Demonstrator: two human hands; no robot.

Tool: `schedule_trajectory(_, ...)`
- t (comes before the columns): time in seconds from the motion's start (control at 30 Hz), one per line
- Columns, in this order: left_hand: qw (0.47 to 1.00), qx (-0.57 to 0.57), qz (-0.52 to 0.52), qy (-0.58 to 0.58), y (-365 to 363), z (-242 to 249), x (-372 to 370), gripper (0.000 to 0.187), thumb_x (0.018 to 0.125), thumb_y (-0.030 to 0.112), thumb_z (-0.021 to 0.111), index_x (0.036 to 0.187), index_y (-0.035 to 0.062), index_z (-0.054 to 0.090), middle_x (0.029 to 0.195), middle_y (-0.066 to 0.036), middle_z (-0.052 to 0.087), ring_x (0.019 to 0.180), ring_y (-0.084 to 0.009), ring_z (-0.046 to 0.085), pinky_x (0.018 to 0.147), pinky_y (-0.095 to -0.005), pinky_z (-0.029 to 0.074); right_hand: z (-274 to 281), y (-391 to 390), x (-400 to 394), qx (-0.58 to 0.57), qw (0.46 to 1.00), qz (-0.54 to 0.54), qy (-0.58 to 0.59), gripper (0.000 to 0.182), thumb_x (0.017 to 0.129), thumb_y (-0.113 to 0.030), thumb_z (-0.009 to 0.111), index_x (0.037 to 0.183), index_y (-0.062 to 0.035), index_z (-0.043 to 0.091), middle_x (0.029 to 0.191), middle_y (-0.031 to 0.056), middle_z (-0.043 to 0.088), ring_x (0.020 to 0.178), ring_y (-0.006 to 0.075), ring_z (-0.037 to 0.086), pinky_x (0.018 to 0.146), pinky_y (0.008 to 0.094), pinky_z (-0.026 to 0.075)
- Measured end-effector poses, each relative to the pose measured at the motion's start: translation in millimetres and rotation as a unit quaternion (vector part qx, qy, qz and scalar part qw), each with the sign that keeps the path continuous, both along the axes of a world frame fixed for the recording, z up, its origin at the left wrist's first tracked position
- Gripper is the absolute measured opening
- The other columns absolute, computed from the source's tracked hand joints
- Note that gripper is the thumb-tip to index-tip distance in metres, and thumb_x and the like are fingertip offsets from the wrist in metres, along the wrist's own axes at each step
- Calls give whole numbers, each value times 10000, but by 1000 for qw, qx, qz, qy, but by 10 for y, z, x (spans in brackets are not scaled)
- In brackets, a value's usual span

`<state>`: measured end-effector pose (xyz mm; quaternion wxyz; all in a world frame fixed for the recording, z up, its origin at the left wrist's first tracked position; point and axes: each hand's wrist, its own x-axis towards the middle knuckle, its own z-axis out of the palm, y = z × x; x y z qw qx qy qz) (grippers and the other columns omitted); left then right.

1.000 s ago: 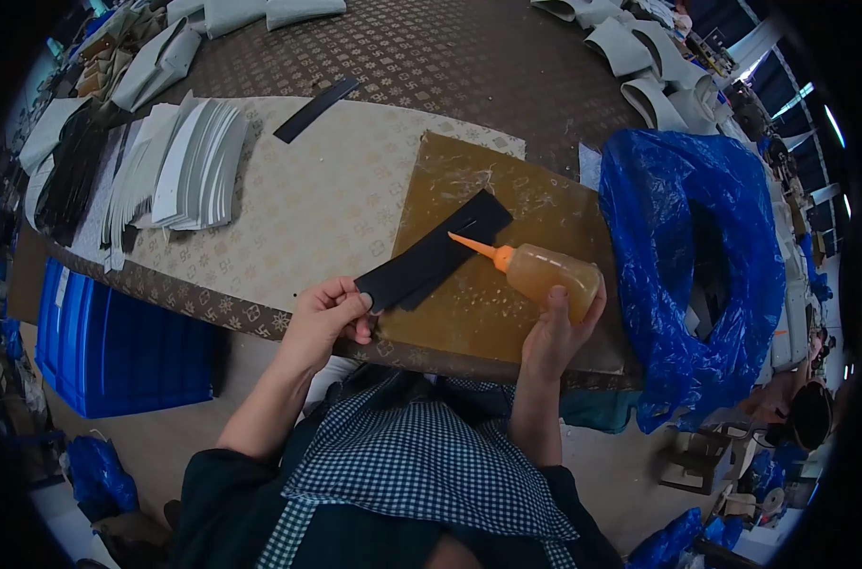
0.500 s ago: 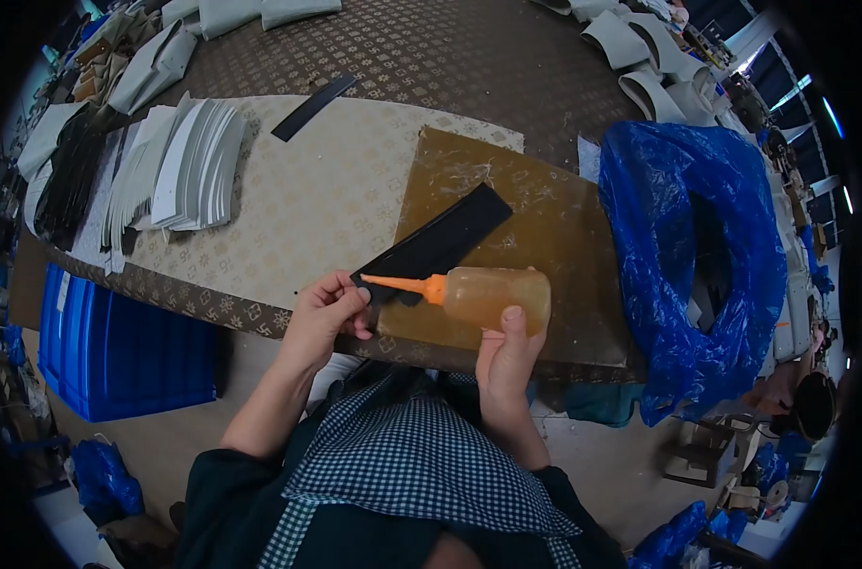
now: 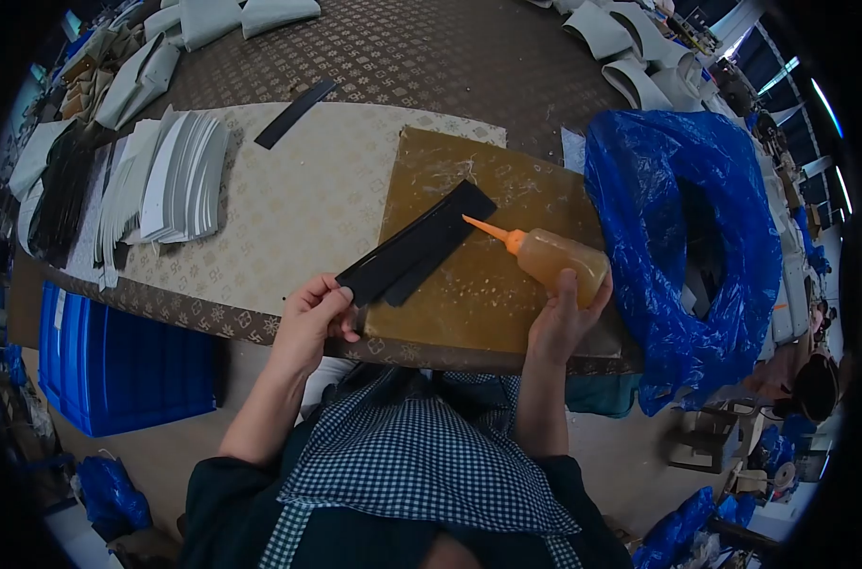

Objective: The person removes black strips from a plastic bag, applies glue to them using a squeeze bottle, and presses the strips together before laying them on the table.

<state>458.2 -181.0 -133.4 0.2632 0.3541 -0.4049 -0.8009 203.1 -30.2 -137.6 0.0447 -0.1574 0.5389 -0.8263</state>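
My left hand (image 3: pixel 317 313) pinches the near left end of a black strip (image 3: pixel 412 245), which lies slantwise over a brown board (image 3: pixel 507 313). Under or beside that strip a second black layer shows, fanned out slightly to the right. In my right hand (image 3: pixel 571 321) is a squeeze bottle (image 3: pixel 564 258) of amber liquid, tilted, with a long orange nozzle pointing left. The nozzle tip is close to the far right part of the strip; whether it touches cannot be made out.
A blue plastic bag (image 3: pixel 630 190) stands open at the board's right. Stacked white strips (image 3: pixel 179 180) and dark strips (image 3: pixel 65 204) lie at the left. One loose black strip (image 3: pixel 296 114) lies farther back. A blue crate (image 3: pixel 127 360) sits below the table edge.
My right hand has moved right with the bottle, and the nozzle tip has gone from the strip's near left end to its far right end. My left hand still holds the strip.
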Motion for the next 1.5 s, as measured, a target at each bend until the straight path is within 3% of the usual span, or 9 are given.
schedule_trajectory(0.67, 1000, -19, 9, 9, -130, 35, -14, 71, 902, 108, 561, 859, 53, 571, 677, -18, 564, 530, -77, 510, 466, -227, 470, 74, 116, 697, -22, 969, 206, -137, 760, 766, -241, 731, 1377, -53, 321, 1243, 123, 455, 1176, 256, 490, 1014, 405, 432)
schedule_trajectory(0.87, 992, -116, 53, 7, -850, 289, -285, 127, 897, 144, 565, 784, 86, 561, 708, -7, 583, 532, -77, 513, 481, -240, 451, -51, 118, 311, -51, 988, 102, -109, 836, 751, -304, 776, 1398, -52, 310, 1243, 128, 483, 1182, 268, 499, 1001, 431, 446)
schedule_trajectory(1.1, 981, -144, 127, -25, -1858, 43, -700, 123, 874, 135, 566, 769, 71, 563, 738, -21, 606, 559, -82, 506, 488, -267, 468, -132, 142, 262, -87, 983, 124, -101, 854, 736, -309, 798, 1392, -48, 317, 1232, 116, 498, 1155, 253, 521, 995, 416, 453)
schedule_trajectory(1.17, 969, -168, 154, -94, -2041, -73, -683, 205, 859, 165, 594, 1000, 15, 595, 750, -46, 627, 531, -92, 510, 460, -274, 462, -117, 145, 262, -87, 983, 126, -103, 854, 734, -312, 799, 1390, -48, 320, 1230, 112, 500, 1153, 249, 522, 995, 410, 453)
schedule_trajectory(1.23, 928, -242, 191, -211, -2042, -95, -593, 478, 842, 221, 632, 1239, -20, 516, 716, -69, 641, 541, -110, 556, 486, -271, 454, -138, 155, 250, -91, 983, 125, -101, 850, 736, -314, 797, 1387, -47, 321, 1231, 110, 500, 1152, 246, 522, 998, 406, 450)
schedule_trajectory(1.33, 865, -380, 182, -273, -1768, -82, -406, 437, 843, 240, 645, 1190, -11, 555, 688, -66, 641, 584, -109, 583, 535, -256, 451, -140, 149, 241, -97, 981, 133, -104, 840, 743, -318, 792, 1385, -47, 324, 1230, 109, 501, 1151, 244, 523, 1000, 403, 446)
schedule_trajectory(1.37, 874, -404, 153, -222, -1583, -68, -367, 349, 875, 264, 626, 1080, -18, 622, 701, -32, 593, 523, -82, 528, 462, -231, 406, -131, 154, 245, -96, 980, 136, -106, 836, 745, -320, 790, 1384, -47, 325, 1229, 109, 502, 1151, 244, 523, 1000, 403, 444)
schedule_trajectory(1.43, 895, -399, 68, -188, -1143, -99, -248, 290, 869, 287, 650, 938, 5, 644, 677, 1, 576, 599, -78, 562, 526, -236, 433, -98, 144, 258, -92, 980, 133, -112, 835, 748, -326, 787, 1384, -45, 324, 1231, 111, 502, 1153, 246, 524, 1007, 408, 435)
schedule_trajectory(1.5, 874, -400, -52, -270, -620, 113, -181, 294, 840, 305, 688, 854, 18, 624, 648, -20, 592, 607, -109, 582, 545, -270, 450, -102, 155, 263, -88, 980, 130, -119, 838, 750, -332, 785, 1385, -42, 322, 1236, 114, 501, 1158, 250, 521, 1015, 415, 426)
